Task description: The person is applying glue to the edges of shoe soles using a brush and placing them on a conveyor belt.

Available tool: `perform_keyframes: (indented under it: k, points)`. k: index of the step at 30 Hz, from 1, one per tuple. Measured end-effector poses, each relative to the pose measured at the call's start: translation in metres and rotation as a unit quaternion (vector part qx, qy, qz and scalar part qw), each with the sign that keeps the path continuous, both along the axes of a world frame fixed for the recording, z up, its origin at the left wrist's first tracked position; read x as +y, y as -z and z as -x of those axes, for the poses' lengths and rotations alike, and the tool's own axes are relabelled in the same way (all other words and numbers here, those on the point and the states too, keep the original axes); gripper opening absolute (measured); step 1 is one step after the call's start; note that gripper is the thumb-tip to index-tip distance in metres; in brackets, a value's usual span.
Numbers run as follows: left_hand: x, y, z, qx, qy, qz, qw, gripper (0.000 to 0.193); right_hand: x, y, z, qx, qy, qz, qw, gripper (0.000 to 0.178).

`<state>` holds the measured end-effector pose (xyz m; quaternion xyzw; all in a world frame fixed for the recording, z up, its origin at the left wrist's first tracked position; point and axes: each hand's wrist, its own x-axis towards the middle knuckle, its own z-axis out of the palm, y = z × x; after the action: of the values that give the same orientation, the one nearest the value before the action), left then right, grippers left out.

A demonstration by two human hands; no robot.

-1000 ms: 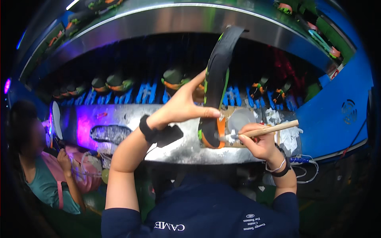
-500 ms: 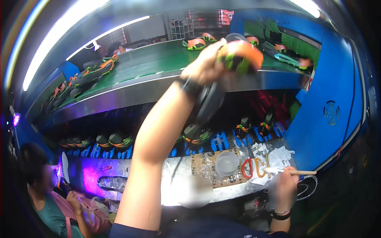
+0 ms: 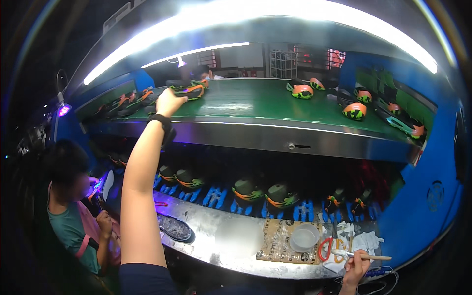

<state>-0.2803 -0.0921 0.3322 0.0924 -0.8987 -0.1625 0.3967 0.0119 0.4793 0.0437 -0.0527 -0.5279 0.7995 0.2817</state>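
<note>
- Currently, a black-and-orange shoe part (image 3: pixel 194 92) lies on the left portion of the green belt (image 3: pixel 241 101), partly hidden.
- Beside that shoe part, the left hand (image 3: pixel 170 102) reaches over the belt; whether its fingers grip anything, I cannot tell.
- Below the belt's right portion, the right hand (image 3: pixel 358 265) is closed around a brush (image 3: pixel 377 257), its wooden handle pointing right and its white end left.
- More orange, black and green shoe parts (image 3: pixel 354 111) sit at the belt's right end, and others (image 3: pixel 128 102) crowd its left end.
- Under the belt, a row of dark shoes (image 3: pixel 281 195) rests on blue racks (image 3: pixel 215 196).
- In front of the belt stands the metal bench (image 3: pixel 204 228), bearing a flattened cardboard piece (image 3: pixel 275 246), a translucent round tub (image 3: pixel 305 238) on it, red and orange tool handles (image 3: pixel 324 249), crumpled white paper (image 3: pixel 368 241) and a dark sole-shaped piece (image 3: pixel 174 228).
- Left of the belt's front, a co-worker (image 3: pixel 69 233) in teal and pink holds a pale-soled shoe (image 3: pixel 107 185) near a violet lamp (image 3: pixel 64 109).
</note>
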Motion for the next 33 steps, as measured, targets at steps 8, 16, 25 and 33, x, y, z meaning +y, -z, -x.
perform_keyframes:
  k: [8, 16, 25, 33]
  points:
    - [-0.081, 0.018, 0.032, -0.023, -0.096, -0.171, 0.98, 0.101, -0.022, -0.038, -0.007, -0.024, 0.073, -0.145, 0.987, 0.015]
    - [-0.061, 0.017, 0.046, -0.01, -0.129, -0.169, 0.977, 0.097, -0.021, -0.035, -0.021, 0.042, 0.212, -0.529, 0.821, 0.006]
    - [-0.032, -0.005, 0.018, 0.304, 0.111, -0.12, 0.939, 0.064, -0.045, -0.019, 0.015, -0.011, 0.015, -0.046, 0.999, 0.011]
    - [-0.041, 0.011, 0.034, 0.282, 0.099, -0.141, 0.944, 0.09, -0.046, -0.013, 0.018, -0.021, -0.005, -0.031, 0.999, 0.011]
